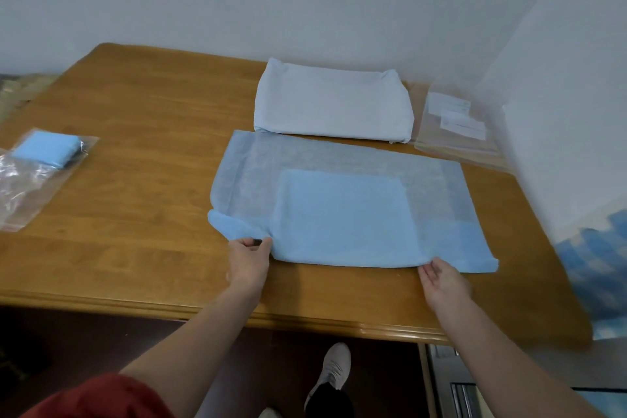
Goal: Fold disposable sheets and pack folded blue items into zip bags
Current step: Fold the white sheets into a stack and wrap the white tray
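A thin blue disposable sheet (342,207), partly folded into several layers, lies flat on the wooden table (142,159). My left hand (249,260) pinches its near edge at the lower left fold. My right hand (441,280) holds the near edge toward the right, fingers curled under the fabric. At the far left a clear zip bag (30,187) lies on the table with a small folded blue item (47,148) inside it.
A pale, plastic-wrapped pack of sheets (332,103) lies behind the blue sheet against the wall. A stack of empty clear zip bags with white labels (454,122) sits at the back right. A white wall stands close on the right. My shoe (334,372) shows below the table's edge.
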